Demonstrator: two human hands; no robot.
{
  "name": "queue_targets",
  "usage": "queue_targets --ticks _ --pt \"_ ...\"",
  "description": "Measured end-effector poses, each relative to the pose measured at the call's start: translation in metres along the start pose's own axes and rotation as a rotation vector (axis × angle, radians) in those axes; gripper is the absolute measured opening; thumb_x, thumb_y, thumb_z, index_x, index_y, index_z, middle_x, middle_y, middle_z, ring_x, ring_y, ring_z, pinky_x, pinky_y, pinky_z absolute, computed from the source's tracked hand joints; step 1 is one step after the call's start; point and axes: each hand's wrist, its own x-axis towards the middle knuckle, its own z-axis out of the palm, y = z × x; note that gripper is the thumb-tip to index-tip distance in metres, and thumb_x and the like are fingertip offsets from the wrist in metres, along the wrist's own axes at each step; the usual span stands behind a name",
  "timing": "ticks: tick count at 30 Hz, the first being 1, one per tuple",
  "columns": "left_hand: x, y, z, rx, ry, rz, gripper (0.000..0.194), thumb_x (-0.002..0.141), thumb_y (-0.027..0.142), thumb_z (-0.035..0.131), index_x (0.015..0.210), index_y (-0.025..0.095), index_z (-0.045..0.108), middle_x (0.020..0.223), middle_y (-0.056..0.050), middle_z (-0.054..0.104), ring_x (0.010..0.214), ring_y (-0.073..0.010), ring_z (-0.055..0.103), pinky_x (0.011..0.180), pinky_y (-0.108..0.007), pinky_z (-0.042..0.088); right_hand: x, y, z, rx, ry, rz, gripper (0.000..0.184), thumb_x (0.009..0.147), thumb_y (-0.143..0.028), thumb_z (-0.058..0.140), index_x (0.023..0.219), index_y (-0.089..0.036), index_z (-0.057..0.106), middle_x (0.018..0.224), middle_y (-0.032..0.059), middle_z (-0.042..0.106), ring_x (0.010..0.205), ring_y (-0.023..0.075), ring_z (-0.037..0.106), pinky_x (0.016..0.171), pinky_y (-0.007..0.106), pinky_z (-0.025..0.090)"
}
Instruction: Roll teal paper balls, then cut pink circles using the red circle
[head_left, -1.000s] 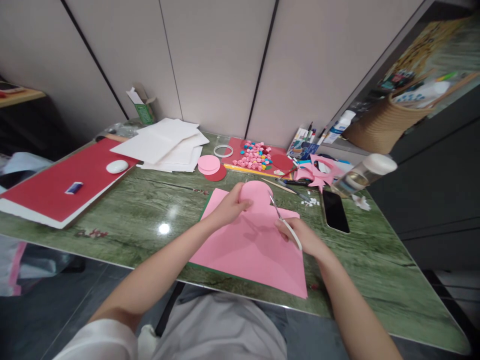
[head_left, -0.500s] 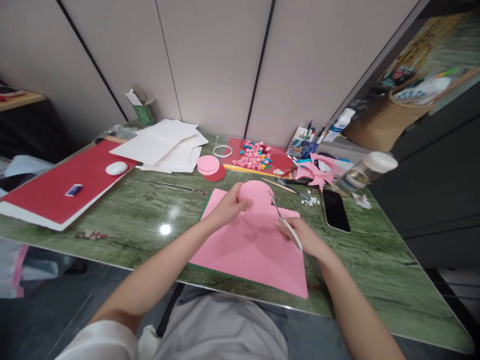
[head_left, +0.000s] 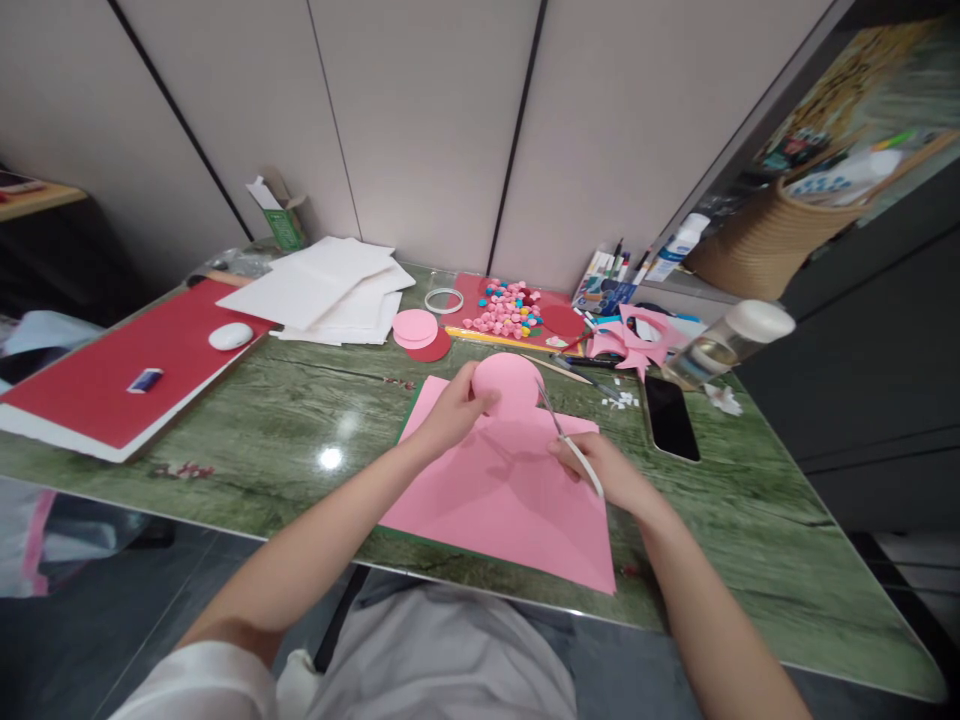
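Observation:
My left hand point(head_left: 459, 402) pinches the left edge of a round pink paper piece point(head_left: 508, 380), thumb on top. In my right hand point(head_left: 589, 465) is a pair of white-handled scissors point(head_left: 556, 425), its blades at the right edge of that round piece. Both hands are over a large pink paper sheet point(head_left: 495, 505) lying on the table. Whether the round piece still joins the sheet cannot be made out. A strip of green shows under the sheet's left edge.
Pink and red paper circles point(head_left: 415, 330), a tape roll point(head_left: 444, 300) and small coloured pieces point(head_left: 510, 309) lie behind. To the right are pink scraps point(head_left: 634, 338), a phone point(head_left: 670, 418) and a bottle point(head_left: 727, 345). White sheets point(head_left: 322, 285) and a red board point(head_left: 127, 370) are left.
The round piece and my left hand have shifted slightly up and to the left. The scissors stay at its right edge, nearly unmoved.

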Motion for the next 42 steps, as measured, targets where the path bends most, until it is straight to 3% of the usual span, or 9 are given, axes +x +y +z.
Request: queue_targets --ticks 10,19,30,42 --pt "-0.0004 0.0002 0.0009 0.089 -0.088 0.035 0.014 0.075 0.022 0.048 0.087 0.015 0.045 0.075 0.001 0.043 0.069 -0.0102 0.043 0.060 -0.021 0.039 -0.0011 -0.0008 0.0016 0.011 -0.009 -0.028 0.049 0.084 -0.051 0.032 0.052 -0.015 0.044 0.050 -0.0012 0.045 0.049 0.0101 0.041 0.053 0.023 0.031" --pt "-0.0010 0.0024 0.0007 0.056 -0.020 0.018 0.022 0.074 0.022 0.049 0.095 0.017 0.044 0.083 0.000 0.045 0.074 -0.0111 0.045 0.062 -0.021 0.041 0.0004 -0.0003 0.0028 0.041 -0.006 -0.014 0.047 0.082 -0.049 0.037 0.051 -0.015 0.043 0.048 -0.0016 0.043 0.048 0.0099 0.040 0.051 0.023 0.029" --pt "0.0010 -0.0036 -0.0009 0.107 0.015 0.033 0.018 0.076 0.024 0.047 0.092 0.016 0.047 0.082 -0.001 0.047 0.074 -0.0117 0.045 0.064 -0.022 0.039 0.0016 0.0016 0.0045 0.050 -0.013 -0.006 0.046 0.081 -0.050 0.038 0.051 -0.016 0.043 0.048 -0.0017 0.043 0.048 0.0101 0.039 0.049 0.023 0.028" --pt "0.0005 -0.0029 -0.0025 0.171 -0.092 0.022 0.009 0.076 0.021 0.045 0.083 0.016 0.045 0.073 0.001 0.043 0.068 -0.0112 0.043 0.061 -0.024 0.037 -0.0008 -0.0031 0.0028 0.017 -0.024 -0.004 0.050 0.082 -0.054 0.032 0.052 -0.016 0.044 0.050 -0.0001 0.046 0.050 0.0113 0.042 0.052 0.024 0.031"
